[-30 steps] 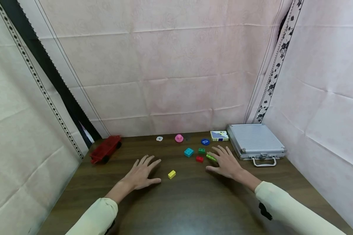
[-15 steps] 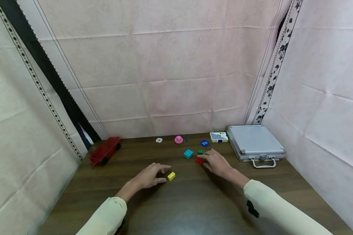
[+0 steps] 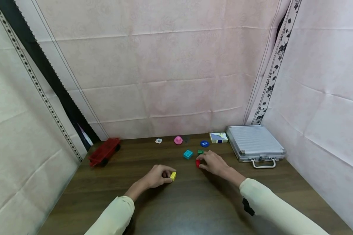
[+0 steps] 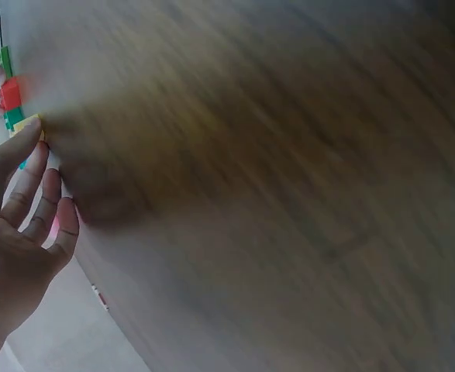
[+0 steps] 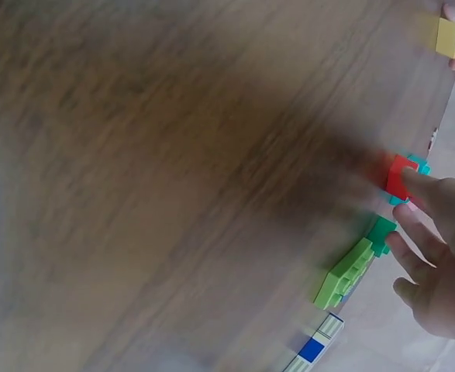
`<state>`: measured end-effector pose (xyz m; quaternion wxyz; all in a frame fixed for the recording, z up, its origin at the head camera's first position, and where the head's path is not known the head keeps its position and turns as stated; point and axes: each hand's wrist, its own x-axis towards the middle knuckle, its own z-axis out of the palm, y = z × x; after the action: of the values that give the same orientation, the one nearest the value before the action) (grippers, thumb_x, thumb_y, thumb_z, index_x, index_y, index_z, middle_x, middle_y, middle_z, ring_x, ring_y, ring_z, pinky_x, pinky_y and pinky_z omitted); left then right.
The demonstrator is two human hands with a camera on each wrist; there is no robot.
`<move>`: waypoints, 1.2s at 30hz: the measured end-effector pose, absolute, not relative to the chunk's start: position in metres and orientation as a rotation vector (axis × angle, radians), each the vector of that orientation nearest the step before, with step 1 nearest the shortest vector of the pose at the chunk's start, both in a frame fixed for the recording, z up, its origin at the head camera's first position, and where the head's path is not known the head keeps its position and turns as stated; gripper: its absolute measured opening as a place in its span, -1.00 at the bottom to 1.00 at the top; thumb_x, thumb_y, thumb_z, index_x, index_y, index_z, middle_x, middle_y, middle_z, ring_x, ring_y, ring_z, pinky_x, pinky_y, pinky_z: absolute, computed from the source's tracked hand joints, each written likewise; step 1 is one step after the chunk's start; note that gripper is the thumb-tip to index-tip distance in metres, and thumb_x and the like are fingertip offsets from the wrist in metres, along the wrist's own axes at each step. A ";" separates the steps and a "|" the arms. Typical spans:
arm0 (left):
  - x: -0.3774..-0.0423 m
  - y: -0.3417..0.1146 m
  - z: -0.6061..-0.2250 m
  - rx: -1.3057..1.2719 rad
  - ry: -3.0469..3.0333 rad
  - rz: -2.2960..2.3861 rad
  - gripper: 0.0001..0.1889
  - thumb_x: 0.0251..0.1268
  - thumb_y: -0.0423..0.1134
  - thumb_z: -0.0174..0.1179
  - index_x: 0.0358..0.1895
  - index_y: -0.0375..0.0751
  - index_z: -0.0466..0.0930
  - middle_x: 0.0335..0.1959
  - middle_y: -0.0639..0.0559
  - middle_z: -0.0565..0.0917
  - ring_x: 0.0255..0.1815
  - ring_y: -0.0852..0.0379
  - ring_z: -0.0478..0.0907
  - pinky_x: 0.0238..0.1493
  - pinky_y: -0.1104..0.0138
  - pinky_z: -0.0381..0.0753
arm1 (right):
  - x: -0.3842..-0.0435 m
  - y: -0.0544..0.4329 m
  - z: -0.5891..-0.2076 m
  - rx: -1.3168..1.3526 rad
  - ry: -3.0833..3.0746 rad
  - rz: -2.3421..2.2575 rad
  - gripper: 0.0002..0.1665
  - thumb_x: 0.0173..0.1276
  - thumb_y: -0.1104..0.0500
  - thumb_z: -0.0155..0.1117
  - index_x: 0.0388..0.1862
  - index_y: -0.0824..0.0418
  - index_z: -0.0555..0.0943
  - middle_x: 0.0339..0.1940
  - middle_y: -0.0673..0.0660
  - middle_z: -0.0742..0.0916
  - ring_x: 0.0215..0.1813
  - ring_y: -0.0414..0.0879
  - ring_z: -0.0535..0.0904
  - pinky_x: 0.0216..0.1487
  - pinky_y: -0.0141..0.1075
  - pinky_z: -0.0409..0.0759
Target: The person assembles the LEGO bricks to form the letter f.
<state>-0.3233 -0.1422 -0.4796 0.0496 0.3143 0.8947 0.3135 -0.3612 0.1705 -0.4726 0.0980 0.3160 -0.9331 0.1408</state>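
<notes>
In the head view, my left hand [image 3: 157,176] pinches a small yellow toy brick [image 3: 173,176] between thumb and index finger at the middle of the table. My right hand [image 3: 213,163] has thumb and fingertips around a red toy brick [image 3: 197,163], farther back and to the right. Just behind the red one lie a blue brick [image 3: 188,154] and a dark green brick [image 3: 200,152]. A long lime green brick [image 5: 345,275] shows in the right wrist view beside the right hand's fingers; that hand hides it from the head camera.
A silver case [image 3: 256,143] stands at the back right, with a small flat box [image 3: 219,137] beside it. Along the back edge lie a blue disc [image 3: 204,143], a pink knobbed piece [image 3: 178,140] and a small white piece [image 3: 158,141]. A red toy wagon [image 3: 105,152] is at the far left.
My left hand has moved right to the yellow brick and now pinches it. My right hand has moved left from the lime green brick and closed its fingers on the red brick.
</notes>
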 end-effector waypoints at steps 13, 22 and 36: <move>-0.328 -0.129 -0.488 0.785 2.715 1.110 -0.71 0.17 -0.24 0.57 -0.05 -0.18 0.78 -0.28 0.01 0.69 -0.29 0.08 0.53 -0.26 0.35 0.52 | -0.355 0.158 -0.481 0.829 -2.926 0.652 -0.63 0.38 0.10 0.51 0.11 0.16 0.70 -0.12 0.01 0.76 -0.19 -0.16 0.56 -0.05 -0.16 0.63; -0.332 -0.125 -0.492 0.690 2.722 1.144 -0.71 0.11 -0.18 0.61 -0.10 -0.12 0.81 -0.26 0.08 0.71 -0.28 0.11 0.50 -0.25 0.34 0.50 | -0.347 0.149 -0.484 0.962 -2.839 0.839 -0.60 0.38 0.11 0.51 0.15 0.18 0.69 0.01 0.04 0.80 -0.02 -0.16 0.70 0.08 -0.16 0.68; -0.341 -0.126 -0.489 0.599 2.687 1.171 -0.65 0.03 -0.17 0.65 -0.09 -0.13 0.83 -0.21 0.11 0.76 -0.27 0.16 0.52 -0.30 0.32 0.54 | -0.335 0.109 -0.473 1.129 -2.731 0.992 -0.57 0.39 0.09 0.50 0.20 0.18 0.71 0.06 0.02 0.79 0.01 -0.07 0.72 0.10 -0.18 0.68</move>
<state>-0.3408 -0.1257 -0.4890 0.0748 0.1998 0.8956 0.3904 -0.3349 0.1088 -0.4729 0.0124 0.3621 -0.8760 0.3184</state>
